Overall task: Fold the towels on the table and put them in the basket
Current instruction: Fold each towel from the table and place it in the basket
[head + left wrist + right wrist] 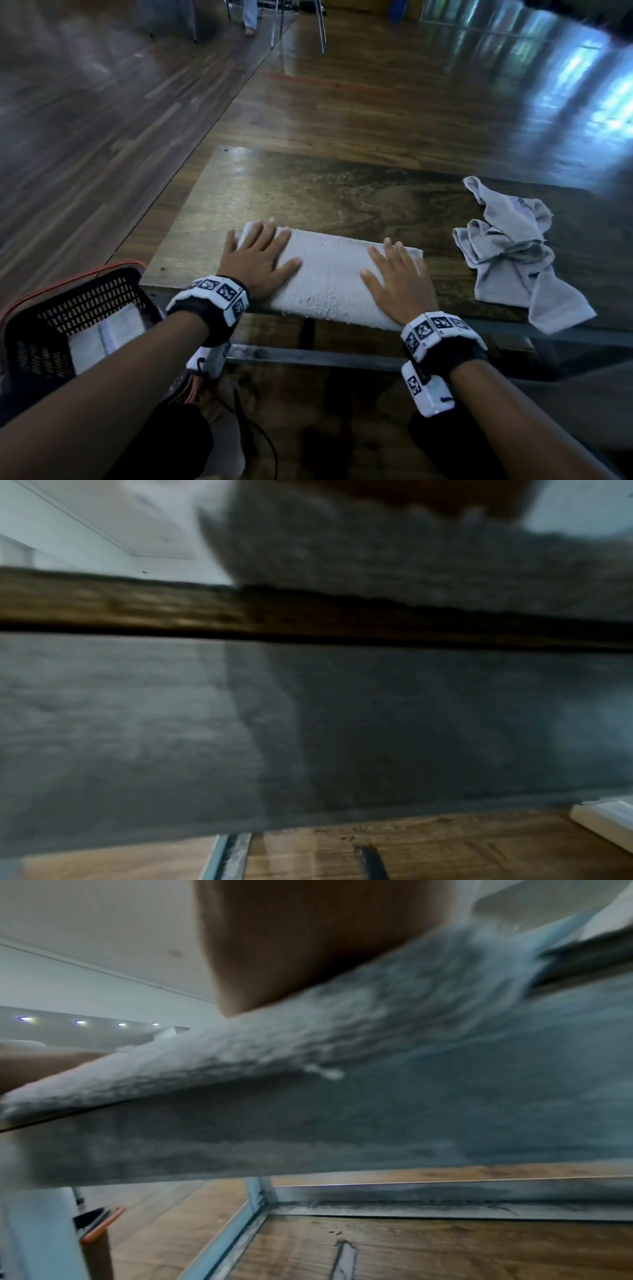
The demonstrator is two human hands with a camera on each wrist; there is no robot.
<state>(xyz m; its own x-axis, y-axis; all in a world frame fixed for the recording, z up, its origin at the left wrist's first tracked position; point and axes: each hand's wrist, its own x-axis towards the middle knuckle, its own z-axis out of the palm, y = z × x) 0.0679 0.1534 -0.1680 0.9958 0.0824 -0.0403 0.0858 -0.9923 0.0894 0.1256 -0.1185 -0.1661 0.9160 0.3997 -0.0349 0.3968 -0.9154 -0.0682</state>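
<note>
The wooden desk [342, 192] carried two towels. A white terry towel [329, 277], folded into a long strip, lay along its near edge. A black basket [41, 346] stood at the left, beside the desk, already holding one folded towel [106, 334]. A grey towel [513, 253] lay crumpled at the right, not yet folded. The left hand [257, 263] and right hand [397, 284] pressed flat, fingers spread, on the strip's ends. Roughly a third seemed done.
</note>
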